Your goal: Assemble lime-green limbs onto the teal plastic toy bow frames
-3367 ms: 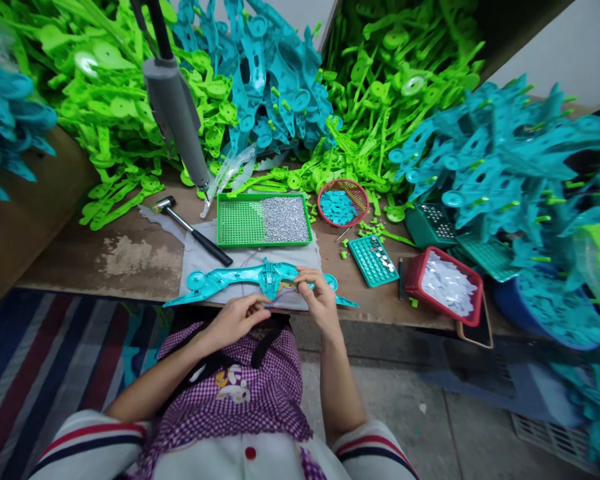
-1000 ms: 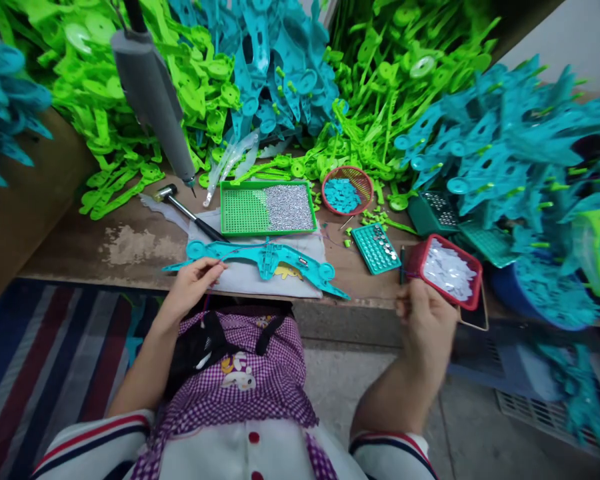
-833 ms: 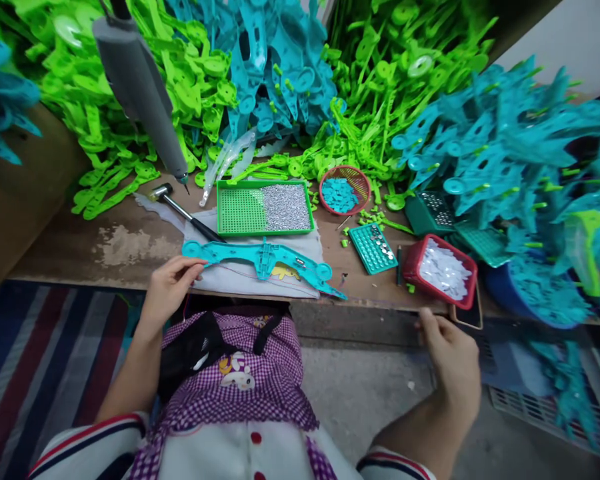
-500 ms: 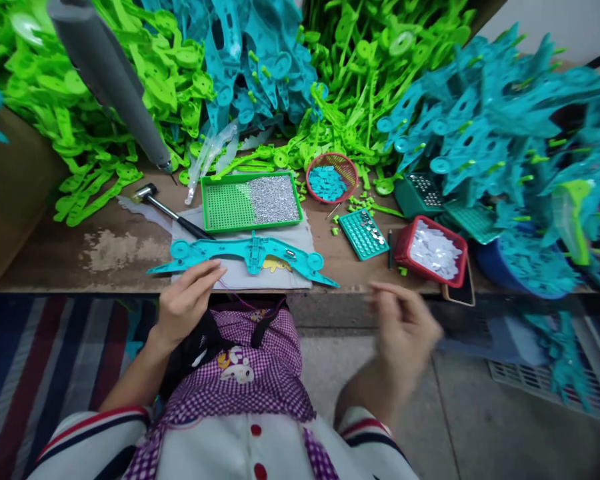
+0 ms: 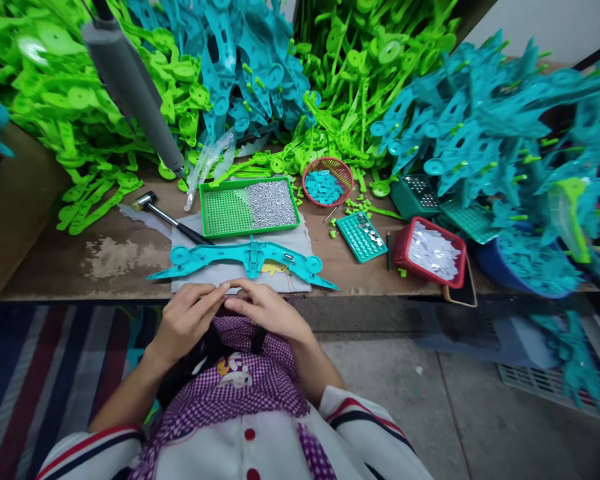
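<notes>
My left hand (image 5: 190, 317) and my right hand (image 5: 267, 308) meet at the fingertips, just in front of the table's near edge. The fingers of both are pinched together; whatever may be between them is too small or hidden to name. Just beyond them lies a long turquoise plastic part (image 5: 253, 257), wing-shaped, with a small metal piece set in its right half. It rests on a pale cloth (image 5: 300, 283) with a yellow print. Behind it sits a green tray (image 5: 215, 233) with many small silvery pieces heaped at its right side.
A hammer (image 5: 177, 227) lies left of the tray, under a hanging grey electric screwdriver (image 5: 135, 93). To the right are a red basket (image 5: 347, 173) of turquoise bits, a teal tray (image 5: 363, 237) and a red box (image 5: 405, 257) of whitish pieces. Green (image 5: 365, 60) and turquoise parts (image 5: 480, 113) pile up behind.
My right hand has moved left from beyond the table's front edge to meet my left hand. The turquoise part stays in place on the cloth.
</notes>
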`<state>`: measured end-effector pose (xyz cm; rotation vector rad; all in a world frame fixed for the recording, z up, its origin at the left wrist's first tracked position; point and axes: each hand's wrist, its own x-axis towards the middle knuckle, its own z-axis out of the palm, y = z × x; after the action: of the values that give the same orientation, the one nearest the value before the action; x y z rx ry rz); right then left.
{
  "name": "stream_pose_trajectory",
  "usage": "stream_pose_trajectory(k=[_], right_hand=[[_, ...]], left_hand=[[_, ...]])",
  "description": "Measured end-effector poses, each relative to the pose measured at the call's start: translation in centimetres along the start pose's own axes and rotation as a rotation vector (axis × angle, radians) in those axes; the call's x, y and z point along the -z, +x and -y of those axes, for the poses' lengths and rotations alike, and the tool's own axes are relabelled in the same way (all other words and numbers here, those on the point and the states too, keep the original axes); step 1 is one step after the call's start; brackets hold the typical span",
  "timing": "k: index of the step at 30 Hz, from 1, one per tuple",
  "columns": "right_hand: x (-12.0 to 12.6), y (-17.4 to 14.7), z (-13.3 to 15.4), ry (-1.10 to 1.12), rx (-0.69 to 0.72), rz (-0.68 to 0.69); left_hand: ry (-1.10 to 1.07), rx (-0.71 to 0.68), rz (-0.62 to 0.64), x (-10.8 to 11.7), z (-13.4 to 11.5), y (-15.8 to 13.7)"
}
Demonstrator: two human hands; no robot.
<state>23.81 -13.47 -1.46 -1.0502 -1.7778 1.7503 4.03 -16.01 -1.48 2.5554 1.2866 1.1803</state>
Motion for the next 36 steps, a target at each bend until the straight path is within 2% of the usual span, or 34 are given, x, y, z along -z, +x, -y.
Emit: stream_pose_trajectory(k=[2, 5, 9, 12, 14, 16, 19, 22, 25, 27, 29, 32, 34, 36], right_hand=[[1.3, -0.2, 0.6, -0.154, 0.021, -0.031], [2.9, 0.0, 1.9, -0.339, 0.04, -0.005], [4.6, 1.0, 3.2, -0.525, -0.011, -0.062], [4.7, 1.4, 2.8, -0.601, -0.054, -0.151], [3.7, 1.1, 2.0, -0.608, 0.01, -0.248], [2.2, 0.6, 1.1, -0.549, 0.1, -0.249], [0.4, -0.4, 0.1, -0.383, 0.04, -0.199], [0.4, -1.5, -0.3, -0.291, -0.027, -0.255], [1.1, -2.2, -0.6, -0.337, 0.039, -0.218], [1.4, -2.0, -1.1, -0.419, 0.075, -0.205], [1.7, -1.4, -2.0, -0.515, 0.109, -0.218], [3.0, -0.1, -3.7, -0.591, 0.157, -0.384], [4.3, 0.7, -4.8, -0.555, 0.169, -0.572], [5.6, 1.5, -5.9, -0.486, 0.16, -0.66]], left_hand=[[-0.079, -0.001, 0.078, 0.3, 0.4, 0.2], [-0.121, -0.017, 0.099, 0.7, 1.2, 0.5], [0.068, -0.153, 0.206, 0.9, 2.1, 1.0], [0.196, -0.231, 0.299, 0.7, 2.3, 1.5], [0.21, -0.25, 0.327, 0.5, 2.1, 1.8], [0.187, -0.258, 0.323, 0.3, 1.9, 2.0], [0.136, -0.21, 0.292, 0.0, 1.5, 2.0], [0.05, -0.156, 0.326, -0.1, 1.2, 1.7], [-0.123, -0.114, 0.429, -0.5, 1.4, 1.6], [-0.281, -0.035, 0.479, -1.0, 1.9, 1.5], [-0.401, 0.137, 0.455, -1.8, 2.7, 1.2], [-0.586, 0.55, 0.347, -3.4, 3.5, 0.2], [-0.805, 0.836, 0.289, -4.7, 3.4, -0.6], [-1.031, 1.085, 0.198, -6.0, 2.9, -1.1]])
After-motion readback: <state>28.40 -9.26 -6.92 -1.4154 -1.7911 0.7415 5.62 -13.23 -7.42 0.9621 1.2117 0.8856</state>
